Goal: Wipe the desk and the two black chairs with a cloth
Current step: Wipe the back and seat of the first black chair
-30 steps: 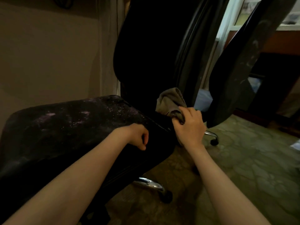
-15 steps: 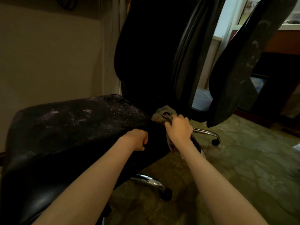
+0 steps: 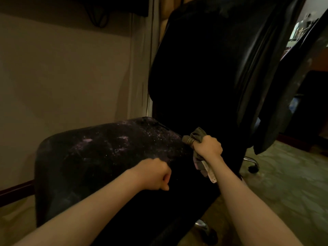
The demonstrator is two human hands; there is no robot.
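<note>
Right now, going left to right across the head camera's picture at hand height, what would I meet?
beige wall → dusty black chair seat → left hand → grey cloth → right hand gripping it → chair wheel → patterned floor

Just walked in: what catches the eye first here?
A black chair fills the middle, its seat at lower left speckled with pale dust. At the seat's back corner the right hand grips a bunched grey cloth; the left hand lies fisted against the seat's near side.

text | none legible — white tag (image 3: 211,176) on cloth (image 3: 196,137) too blurred; unreadable
</note>
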